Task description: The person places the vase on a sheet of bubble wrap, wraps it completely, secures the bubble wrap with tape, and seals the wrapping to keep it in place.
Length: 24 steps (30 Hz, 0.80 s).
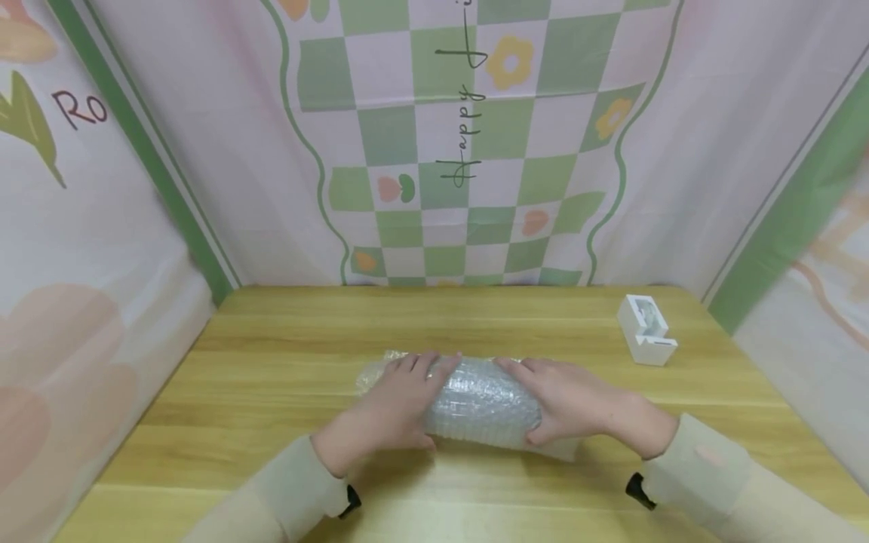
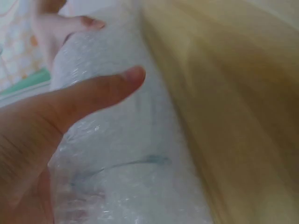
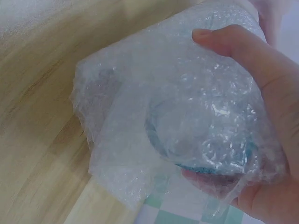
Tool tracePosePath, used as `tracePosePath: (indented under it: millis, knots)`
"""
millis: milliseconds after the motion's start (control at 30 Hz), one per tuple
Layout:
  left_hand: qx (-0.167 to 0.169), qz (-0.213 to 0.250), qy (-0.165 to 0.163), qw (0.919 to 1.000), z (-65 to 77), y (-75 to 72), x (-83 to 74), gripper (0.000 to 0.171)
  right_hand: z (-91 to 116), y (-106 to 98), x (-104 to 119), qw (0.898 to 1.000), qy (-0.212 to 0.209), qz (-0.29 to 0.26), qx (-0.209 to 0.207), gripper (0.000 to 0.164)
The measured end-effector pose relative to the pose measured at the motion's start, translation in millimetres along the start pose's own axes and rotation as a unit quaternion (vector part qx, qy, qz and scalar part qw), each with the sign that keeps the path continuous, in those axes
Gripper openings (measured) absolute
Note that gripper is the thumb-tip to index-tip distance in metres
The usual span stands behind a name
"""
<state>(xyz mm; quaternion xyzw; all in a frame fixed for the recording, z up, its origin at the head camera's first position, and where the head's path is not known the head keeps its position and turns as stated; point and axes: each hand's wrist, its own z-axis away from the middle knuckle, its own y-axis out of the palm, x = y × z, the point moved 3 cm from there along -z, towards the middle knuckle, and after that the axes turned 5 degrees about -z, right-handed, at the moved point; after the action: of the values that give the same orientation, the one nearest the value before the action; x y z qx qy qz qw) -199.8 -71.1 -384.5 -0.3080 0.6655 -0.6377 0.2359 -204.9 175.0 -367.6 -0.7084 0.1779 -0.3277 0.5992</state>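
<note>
A roll of clear bubble wrap (image 1: pixel 480 403) lies crosswise near the front of the wooden table, wound round something inside. Through the layers at its right end, a teal round rim (image 3: pixel 161 144) shows in the right wrist view; the wrapped thing's kind cannot be made out. My left hand (image 1: pixel 402 403) grips the left part of the roll, thumb (image 2: pixel 103 93) on the near side and fingers over the far side. Round the right part, my right hand (image 1: pixel 566 396) holds it the same way. Loose bubble wrap sticks out past both ends.
A white tape dispenser (image 1: pixel 645 332) with a roll of clear tape stands at the right back of the wooden table (image 1: pixel 285 332). Printed cloth with a green check pattern (image 1: pixel 441 136) hangs behind the table, and more cloth flanks both sides.
</note>
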Motion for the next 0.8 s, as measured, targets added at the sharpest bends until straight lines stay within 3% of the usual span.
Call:
tracePosePath:
  millis: [233,400,800]
  knots:
    - [-0.014,-0.003,0.0,0.9999,-4.8,0.1,0.1,0.118,1,0,-4,1.0,-0.003,-0.028,0.008,0.105]
    - [0.002,0.023,0.009,0.9997,-3.4,-2.2,3.7,0.119,0,1,-6,0.997,-0.016,-0.068,0.025,0.107]
    - [0.017,0.072,0.023,0.997,0.0,-1.4,9.1,0.123,-4,1,-14,0.984,0.016,-0.15,0.091,0.114]
